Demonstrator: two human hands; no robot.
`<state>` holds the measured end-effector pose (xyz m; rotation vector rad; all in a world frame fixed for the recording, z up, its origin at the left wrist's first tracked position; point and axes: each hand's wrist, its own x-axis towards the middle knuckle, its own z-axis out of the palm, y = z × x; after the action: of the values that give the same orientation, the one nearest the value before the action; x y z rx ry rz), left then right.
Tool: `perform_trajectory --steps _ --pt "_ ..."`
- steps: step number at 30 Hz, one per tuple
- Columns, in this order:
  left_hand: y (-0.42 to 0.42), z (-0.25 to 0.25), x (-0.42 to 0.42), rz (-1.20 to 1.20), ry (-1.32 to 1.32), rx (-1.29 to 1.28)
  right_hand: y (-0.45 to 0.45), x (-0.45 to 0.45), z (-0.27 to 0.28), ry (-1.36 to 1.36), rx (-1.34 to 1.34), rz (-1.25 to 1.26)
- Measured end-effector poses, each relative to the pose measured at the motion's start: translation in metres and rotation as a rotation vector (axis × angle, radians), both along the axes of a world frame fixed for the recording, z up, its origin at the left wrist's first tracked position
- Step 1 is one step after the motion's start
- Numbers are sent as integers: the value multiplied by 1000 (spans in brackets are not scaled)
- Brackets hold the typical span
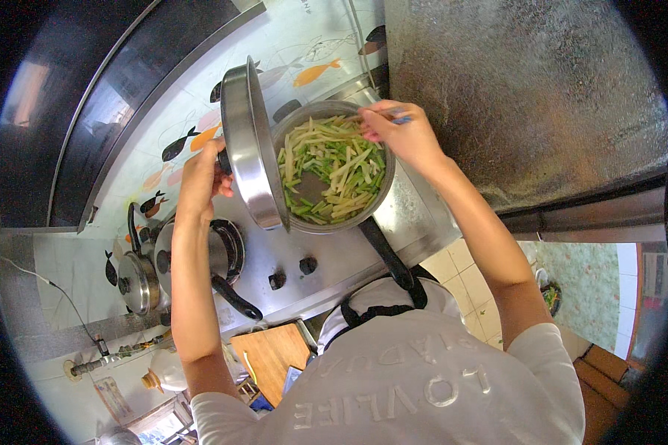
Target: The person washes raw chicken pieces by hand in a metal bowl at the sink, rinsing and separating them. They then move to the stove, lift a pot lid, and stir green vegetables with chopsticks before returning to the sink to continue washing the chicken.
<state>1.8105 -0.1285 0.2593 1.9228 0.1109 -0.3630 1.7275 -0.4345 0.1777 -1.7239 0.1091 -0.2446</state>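
My left hand (205, 181) grips the black knob of a metal pan lid (253, 150), which it holds tilted nearly upright beside the pan's left rim. The pan (391, 183) sits on the stove, its black handle pointing towards my body. Pale and green vegetable strips (334, 167) lie in it, with a bare patch of pan bottom showing near the lid. Over the pan's upper right rim, my right hand (392, 130) is closed around a thin utensil with a blue part; blur hides its exact kind.
On the left stand a second lidded pan (186, 261) and a small lidded pot (139, 283). Two black knobs (307, 265) sit on the steel stovetop (339, 250). A wooden cutting board (270, 356) lies lower left. A large dark panel (523, 105) stands at right, a range hood (145, 83) upper left.
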Motion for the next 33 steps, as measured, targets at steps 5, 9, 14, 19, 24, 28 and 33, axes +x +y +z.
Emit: perform_trajectory --steps 5,9,14,19,24,28,33 --pt "-7 2 2 -42 -46 -18 25 16 -49 -287 -473 158" --pt "-16 8 -9 -15 -70 59 20 -30 -10 -175 -348 359" --pt "-33 12 -16 -29 -70 143 -2 -55 18 168 -212 427" --pt "-54 7 -15 -108 -121 176 -1 -33 -24 71 282 127" --pt "-74 0 -13 -159 -193 246 20 -37 -50 32 505 48" --pt "-85 -6 -13 -170 -275 457 2 -59 -38 28 536 -104" --pt "-102 -15 -15 -279 -514 786 -12 -99 -32 46 689 -221"
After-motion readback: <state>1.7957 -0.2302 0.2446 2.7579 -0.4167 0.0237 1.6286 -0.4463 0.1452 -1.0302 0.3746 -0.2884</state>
